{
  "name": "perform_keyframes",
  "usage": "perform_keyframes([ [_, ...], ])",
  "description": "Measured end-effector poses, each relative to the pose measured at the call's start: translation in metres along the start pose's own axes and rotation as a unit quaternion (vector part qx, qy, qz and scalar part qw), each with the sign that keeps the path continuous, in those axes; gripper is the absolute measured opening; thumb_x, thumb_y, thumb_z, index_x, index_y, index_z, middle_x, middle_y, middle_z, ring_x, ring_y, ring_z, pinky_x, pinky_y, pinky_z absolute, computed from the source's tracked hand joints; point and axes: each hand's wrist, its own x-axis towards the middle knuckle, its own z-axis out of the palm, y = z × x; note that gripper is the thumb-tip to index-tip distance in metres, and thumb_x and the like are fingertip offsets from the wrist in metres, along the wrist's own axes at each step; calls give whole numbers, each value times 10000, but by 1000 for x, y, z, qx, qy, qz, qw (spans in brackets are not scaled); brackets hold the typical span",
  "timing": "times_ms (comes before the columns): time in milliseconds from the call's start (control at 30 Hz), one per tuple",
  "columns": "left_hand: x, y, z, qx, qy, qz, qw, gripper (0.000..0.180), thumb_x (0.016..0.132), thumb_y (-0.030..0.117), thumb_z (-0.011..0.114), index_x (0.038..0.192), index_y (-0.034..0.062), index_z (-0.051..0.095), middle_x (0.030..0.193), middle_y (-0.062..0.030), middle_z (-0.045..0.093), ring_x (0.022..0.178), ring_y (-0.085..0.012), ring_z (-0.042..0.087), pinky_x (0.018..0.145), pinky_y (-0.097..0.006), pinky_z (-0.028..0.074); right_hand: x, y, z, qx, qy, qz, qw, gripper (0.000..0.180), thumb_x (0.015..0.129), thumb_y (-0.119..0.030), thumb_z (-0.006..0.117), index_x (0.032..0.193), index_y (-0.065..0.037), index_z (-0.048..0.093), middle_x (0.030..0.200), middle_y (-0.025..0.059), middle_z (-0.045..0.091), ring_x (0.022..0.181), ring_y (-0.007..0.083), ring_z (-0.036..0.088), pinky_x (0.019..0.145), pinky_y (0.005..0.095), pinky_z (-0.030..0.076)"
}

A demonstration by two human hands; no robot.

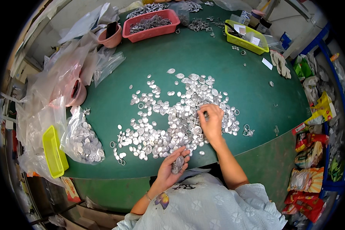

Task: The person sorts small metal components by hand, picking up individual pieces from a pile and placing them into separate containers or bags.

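The person's left hand [171, 165] is lying palm up at the near edge of the round green table [226, 69], its fingers curling loosely around a small stack of flat silver oval metal pieces [177, 164] that is resting in the cupped palm. The right hand [211, 120] is reaching forward, palm down, onto the wide scattered heap of the same silver oval pieces [172, 115]; its fingertips are pressing together on the heap at its far side, though whether they are pinching a single piece cannot be told. The heap is spreading out to the left of and beyond that hand, while the held stack is sitting well nearer the body. A clear plastic bag of silver pieces [84, 142] is lying at the left, beside a yellow-green plastic tray [53, 153]. A red plastic basket [151, 23] is standing at the far edge.
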Motion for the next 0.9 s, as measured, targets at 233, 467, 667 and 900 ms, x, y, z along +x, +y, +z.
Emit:
perform_keyframes([
  [233, 4, -2, -10, -38, -76, -6, 996, 339, 931, 155, 487, 1240, 15, 481, 1004, -85, 598, 900, -190, 606, 732, -300, 528, -12, -21, -37, -79, -217, -42, 972, 213, 680, -132, 740, 840, -67, 617, 873, 51, 563, 900, 237, 501, 782, 361, 325],
  [467, 3, -2, -9, -4, -26, -2, 1000, 322, 930, 163, 492, 1209, 4, 502, 947, -71, 605, 896, -179, 608, 741, -297, 522, -20, -14, -32, -77, -217, 13, 973, 232, 655, -124, 749, 835, -59, 619, 855, 66, 575, 893, 242, 525, 784, 371, 338],
  [667, -1, -1, -2, 11, 35, 12, 999, 337, 935, 155, 481, 1234, -1, 490, 1103, -107, 603, 1035, -212, 591, 827, -322, 518, -17, -12, -44, 50, -160, 103, 980, 114, 706, -37, 711, 781, -26, 625, 756, 87, 597, 688, 240, 577, 724, 340, 413],
  [900, 1, -1, 24, -1, 33, -11, 999, 294, 939, 207, 491, 1170, 27, 521, 1021, -94, 580, 957, -197, 545, 787, -311, 494, -19, -31, -44, 266, -327, 75, 903, 170, 742, -46, 701, 899, -19, 641, 870, 60, 609, 833, 176, 550, 726, 293, 439],
])
